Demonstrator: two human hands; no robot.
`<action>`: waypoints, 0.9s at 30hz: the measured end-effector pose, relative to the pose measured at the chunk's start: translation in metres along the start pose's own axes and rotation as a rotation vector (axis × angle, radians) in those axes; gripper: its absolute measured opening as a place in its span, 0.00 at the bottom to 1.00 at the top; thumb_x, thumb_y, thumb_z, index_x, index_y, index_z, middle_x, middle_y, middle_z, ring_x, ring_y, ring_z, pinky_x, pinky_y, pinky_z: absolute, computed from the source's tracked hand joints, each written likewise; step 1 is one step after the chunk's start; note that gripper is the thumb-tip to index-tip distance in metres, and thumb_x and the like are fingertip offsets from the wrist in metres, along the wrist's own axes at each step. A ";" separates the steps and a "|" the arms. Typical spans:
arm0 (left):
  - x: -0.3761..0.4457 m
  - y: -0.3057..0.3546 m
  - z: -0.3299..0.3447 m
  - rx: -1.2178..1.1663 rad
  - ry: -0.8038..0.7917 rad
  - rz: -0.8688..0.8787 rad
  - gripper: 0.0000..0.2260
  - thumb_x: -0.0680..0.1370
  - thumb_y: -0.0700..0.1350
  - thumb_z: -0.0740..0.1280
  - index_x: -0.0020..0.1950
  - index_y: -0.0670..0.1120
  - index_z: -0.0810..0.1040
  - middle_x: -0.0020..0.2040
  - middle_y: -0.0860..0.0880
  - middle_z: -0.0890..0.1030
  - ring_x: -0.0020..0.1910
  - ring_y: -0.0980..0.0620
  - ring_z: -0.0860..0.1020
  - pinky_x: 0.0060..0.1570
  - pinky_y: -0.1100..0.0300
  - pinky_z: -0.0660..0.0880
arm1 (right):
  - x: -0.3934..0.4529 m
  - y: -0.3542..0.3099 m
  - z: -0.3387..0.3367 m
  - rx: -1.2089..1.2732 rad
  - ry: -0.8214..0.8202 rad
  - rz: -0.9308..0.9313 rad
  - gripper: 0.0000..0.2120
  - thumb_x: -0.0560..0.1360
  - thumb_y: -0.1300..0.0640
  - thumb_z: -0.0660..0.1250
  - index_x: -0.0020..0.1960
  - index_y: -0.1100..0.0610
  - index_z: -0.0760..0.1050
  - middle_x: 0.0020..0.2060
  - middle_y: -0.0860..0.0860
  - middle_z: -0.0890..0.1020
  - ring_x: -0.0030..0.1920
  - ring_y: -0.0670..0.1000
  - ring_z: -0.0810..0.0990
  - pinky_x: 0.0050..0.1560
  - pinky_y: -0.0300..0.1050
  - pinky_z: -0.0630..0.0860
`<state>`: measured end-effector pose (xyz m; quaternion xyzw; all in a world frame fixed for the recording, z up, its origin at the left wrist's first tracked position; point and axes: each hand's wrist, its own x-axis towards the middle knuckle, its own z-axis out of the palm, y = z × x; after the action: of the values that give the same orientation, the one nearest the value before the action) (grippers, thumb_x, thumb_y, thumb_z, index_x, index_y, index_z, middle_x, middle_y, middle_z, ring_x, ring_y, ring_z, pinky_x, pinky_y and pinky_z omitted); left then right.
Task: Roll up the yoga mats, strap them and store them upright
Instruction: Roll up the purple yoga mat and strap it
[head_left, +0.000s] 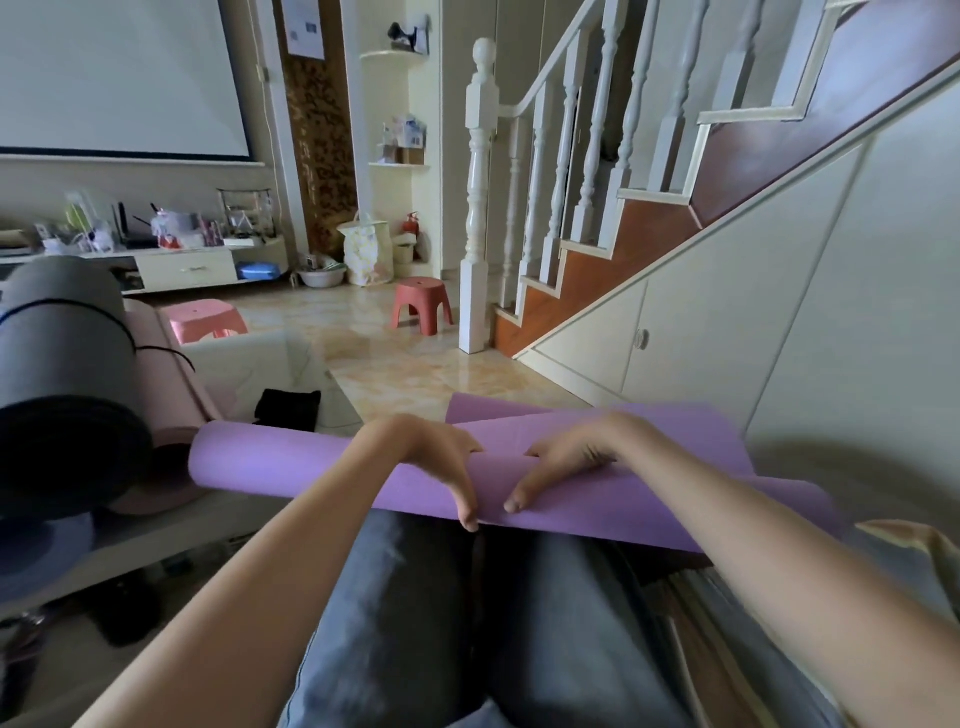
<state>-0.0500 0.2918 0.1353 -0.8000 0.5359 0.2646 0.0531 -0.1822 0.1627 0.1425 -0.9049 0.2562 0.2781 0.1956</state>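
A purple yoga mat (291, 465) lies across my lap, rolled into a tube, with a loose flap spreading beyond it toward the floor at the right. My left hand (434, 457) and my right hand (558, 462) sit side by side on the middle of the roll, fingers curled over its far side, thumbs on the near side. To my left a rolled grey mat (62, 358) with a thin black strap around it lies on a low table, and a rolled pink mat (166, 384) lies beside it.
A low table (156, 540) stands at the left with a black cloth (288, 408) on it. A pink stool (205, 319) and a red stool (421, 304) stand on the tiled floor. A white staircase railing (480, 208) rises at the right.
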 end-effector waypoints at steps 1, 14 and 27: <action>0.002 0.000 0.000 0.003 -0.016 -0.006 0.38 0.61 0.62 0.78 0.68 0.57 0.70 0.63 0.56 0.73 0.64 0.50 0.71 0.66 0.51 0.68 | 0.003 0.000 0.002 0.011 -0.010 -0.005 0.46 0.62 0.29 0.71 0.73 0.51 0.64 0.63 0.49 0.74 0.55 0.50 0.77 0.58 0.45 0.73; 0.037 0.016 0.076 0.424 0.449 0.115 0.37 0.65 0.62 0.74 0.68 0.51 0.64 0.64 0.49 0.70 0.63 0.45 0.70 0.57 0.51 0.67 | 0.051 0.049 0.053 0.100 0.019 -0.057 0.43 0.60 0.29 0.71 0.71 0.44 0.65 0.65 0.46 0.75 0.61 0.50 0.76 0.63 0.49 0.73; 0.091 0.009 0.037 0.070 -0.034 0.103 0.30 0.62 0.63 0.77 0.59 0.53 0.73 0.57 0.53 0.77 0.54 0.48 0.75 0.53 0.55 0.72 | 0.038 0.064 0.086 -0.013 0.520 0.102 0.26 0.73 0.28 0.54 0.56 0.49 0.68 0.57 0.50 0.79 0.58 0.55 0.76 0.52 0.50 0.69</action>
<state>-0.0457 0.2260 0.0622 -0.7643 0.5845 0.2614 0.0766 -0.2263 0.1409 0.0401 -0.9331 0.3414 0.0472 0.1029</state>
